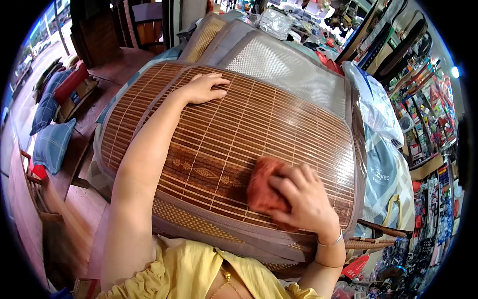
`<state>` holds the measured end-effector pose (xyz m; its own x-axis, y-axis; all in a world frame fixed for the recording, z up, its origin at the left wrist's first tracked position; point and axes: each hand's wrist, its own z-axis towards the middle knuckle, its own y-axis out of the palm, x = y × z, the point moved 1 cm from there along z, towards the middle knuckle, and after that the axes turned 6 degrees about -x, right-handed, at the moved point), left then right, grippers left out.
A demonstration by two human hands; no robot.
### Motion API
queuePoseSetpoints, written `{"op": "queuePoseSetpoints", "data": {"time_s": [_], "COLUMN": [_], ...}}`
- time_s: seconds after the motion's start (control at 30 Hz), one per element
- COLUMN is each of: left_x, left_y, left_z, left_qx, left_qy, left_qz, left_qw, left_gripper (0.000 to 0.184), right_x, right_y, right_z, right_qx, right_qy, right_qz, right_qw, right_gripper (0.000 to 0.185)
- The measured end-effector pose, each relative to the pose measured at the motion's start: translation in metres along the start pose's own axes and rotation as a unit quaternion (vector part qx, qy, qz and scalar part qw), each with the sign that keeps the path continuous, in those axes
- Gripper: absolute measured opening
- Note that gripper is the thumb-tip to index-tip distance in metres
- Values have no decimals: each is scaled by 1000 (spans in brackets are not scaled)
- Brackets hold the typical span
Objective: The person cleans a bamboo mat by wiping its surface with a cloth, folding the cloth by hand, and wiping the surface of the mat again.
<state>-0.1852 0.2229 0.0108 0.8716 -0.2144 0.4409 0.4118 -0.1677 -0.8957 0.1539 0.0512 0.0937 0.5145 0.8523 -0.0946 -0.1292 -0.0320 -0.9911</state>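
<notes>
A brown bamboo slat mat (239, 129) with a grey cloth border lies flat on a stack in front of me. Near its far left part, my left hand (205, 88) rests on the slats, fingers stretched out and nothing held. My right hand (303, 197) presses a reddish cloth (268, 184) onto the near part of the mat, beside a dark patterned band (201, 172). The fingers curl over the cloth's right side, and part of the cloth is hidden under them.
Woven mats (294, 70) with grey borders lie behind and beneath the bamboo one. A printed bag (383, 172) and a clear plastic package (371, 99) sit at the right. Blue checked cushions (52, 144) are at the left. Shelves of small goods (428, 124) line the right side.
</notes>
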Motion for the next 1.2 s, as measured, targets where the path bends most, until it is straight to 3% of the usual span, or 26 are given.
{"op": "queuePoseSetpoints", "data": {"time_s": [0.1, 0.27, 0.33, 0.43, 0.5, 0.57, 0.67, 0.77, 0.87, 0.97, 1.1, 1.2], "left_x": [3, 3, 2, 4, 4, 2, 5, 3, 2, 3, 3, 2], "left_y": [-1, 0, -1, -2, -2, -2, -3, -2, -1, -2, -1, -2], "left_z": [-1, 0, -1, -1, 0, -1, -3, -3, -1, -1, -1, 0], "left_qx": [-5, -3, -2, -4, -4, 0, -3, -8, -3, -6, -3, -4], "left_qy": [-10, -22, -3, -9, -3, -2, -7, -1, -12, -10, -16, -13], "left_qz": [2, -12, -3, -1, 1, 1, -5, -5, -3, -5, -13, -10], "left_qw": [1000, 1000, 1000, 1000, 1000, 1000, 1000, 1000, 1000, 1000, 1000, 1000], "left_gripper": [57, 57, 57, 57, 57, 57, 58, 58, 57, 57, 58, 58], "right_x": [-5, 53, 81, 111, 108, 90, 50, 11, -1, 20, 79, 105], "right_y": [-2, -3, -5, -3, -3, -3, -1, -2, -2, -5, 1, -5], "right_z": [1, -11, -25, -44, -44, -35, -13, 0, 0, -2, -21, -39], "right_qx": [-12, 71, 68, 76, 73, 52, 45, 14, -17, 12, 92, 98], "right_qy": [-27, 187, 318, 399, 403, 339, 197, 23, -30, 25, 195, 323], "right_qz": [18, -24, -66, -152, -166, -203, -80, 15, 60, 57, -25, -126], "right_qw": [999, 979, 943, 901, 897, 917, 976, 1000, 998, 998, 976, 933], "right_gripper": [58, 44, 49, 53, 50, 46, 43, 56, 54, 52, 49, 48]}}
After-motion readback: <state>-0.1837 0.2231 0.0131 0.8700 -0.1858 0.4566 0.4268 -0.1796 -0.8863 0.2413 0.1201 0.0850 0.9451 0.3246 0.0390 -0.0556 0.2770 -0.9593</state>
